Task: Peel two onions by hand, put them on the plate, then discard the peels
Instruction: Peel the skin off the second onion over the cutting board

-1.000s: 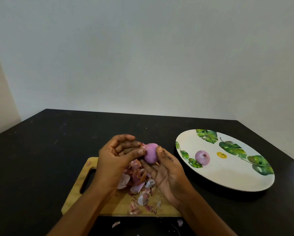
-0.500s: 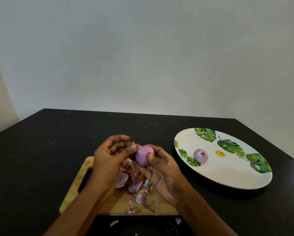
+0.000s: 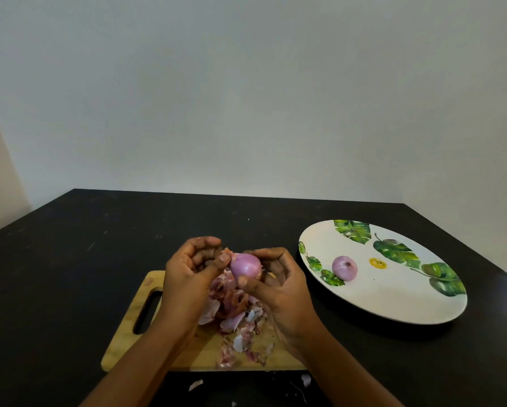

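Note:
A purple onion is held above the wooden cutting board. My right hand grips it from the right, thumb under it and fingers over its top. My left hand pinches a bit of skin at the onion's left end with thumb and curled fingers. A pile of pink and white peels lies on the board under my hands. A second peeled onion rests on the left part of the white plate with green leaf prints.
The board and plate sit on a black table. A few peel scraps lie on the table in front of the board. A plain wall stands behind the table's far edge.
The onion has turned in my right hand, whose thumb has gone from its top to its underside. My left thumb has shifted to the onion's left end. Both hands stay over the board.

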{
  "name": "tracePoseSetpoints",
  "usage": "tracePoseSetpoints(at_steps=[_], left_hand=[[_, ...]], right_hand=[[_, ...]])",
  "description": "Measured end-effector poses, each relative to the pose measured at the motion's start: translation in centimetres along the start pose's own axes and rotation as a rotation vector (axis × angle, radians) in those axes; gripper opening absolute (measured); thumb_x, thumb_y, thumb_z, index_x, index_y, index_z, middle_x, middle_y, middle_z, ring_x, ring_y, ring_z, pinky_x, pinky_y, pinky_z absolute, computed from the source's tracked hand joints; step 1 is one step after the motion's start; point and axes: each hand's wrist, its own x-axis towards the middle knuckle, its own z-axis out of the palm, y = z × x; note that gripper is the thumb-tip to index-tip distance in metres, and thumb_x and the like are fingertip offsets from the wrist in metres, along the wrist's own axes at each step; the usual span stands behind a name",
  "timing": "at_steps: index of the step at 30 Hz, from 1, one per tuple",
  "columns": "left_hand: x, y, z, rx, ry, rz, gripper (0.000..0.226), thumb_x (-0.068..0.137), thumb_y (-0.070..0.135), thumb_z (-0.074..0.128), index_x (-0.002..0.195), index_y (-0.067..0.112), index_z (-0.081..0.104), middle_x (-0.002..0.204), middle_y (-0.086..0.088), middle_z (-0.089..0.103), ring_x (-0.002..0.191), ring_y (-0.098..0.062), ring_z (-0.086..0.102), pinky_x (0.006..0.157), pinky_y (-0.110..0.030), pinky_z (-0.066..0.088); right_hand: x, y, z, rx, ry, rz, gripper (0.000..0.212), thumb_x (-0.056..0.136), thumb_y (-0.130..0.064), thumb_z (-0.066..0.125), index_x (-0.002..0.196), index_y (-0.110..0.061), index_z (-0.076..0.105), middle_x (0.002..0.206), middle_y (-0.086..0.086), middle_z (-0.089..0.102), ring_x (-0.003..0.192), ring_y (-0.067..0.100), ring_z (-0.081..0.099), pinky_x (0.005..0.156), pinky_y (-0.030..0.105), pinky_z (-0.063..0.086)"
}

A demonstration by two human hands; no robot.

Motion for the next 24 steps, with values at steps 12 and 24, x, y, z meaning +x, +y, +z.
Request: tracePoseSetpoints(at_steps=[12, 24], left_hand=[[-0.6, -0.4, 0.6, 0.105, 0.022, 0.022, 0.02, 0.082, 0.0, 0.063, 0.091, 0.017, 0.056, 0.084, -0.002, 0.067, 0.078, -0.007, 0.066, 0.066, -0.018, 0.052], [0.1, -0.1, -0.3, 0.31, 0.024, 0.257, 0.022, 0.088, 0.01, 0.058, 0.079, 0.027, 0.068, 0.079, 0.013, 0.069, 0.071, -0.003, 0.064, 0.061, -0.011, 0.049]], right_hand=[[-0.3, 1.2, 0.4, -0.693, 0.12, -0.546, 0.038, 0.077, -0.004, 0.078, 0.102, -0.026, 0.062, 0.104, -0.021, 0.056, 0.105, -0.004, 0.057, 0.084, 0.009, 0.047], [1.1, 0.5, -1.5, -0.264, 0.194, -0.117, 0.036, 0.072, -0.027, 0.077, 0.106, -0.028, 0.064, 0.108, -0.006, 0.069, 0.1, 0.004, 0.066, 0.083, 0.02, 0.055]])
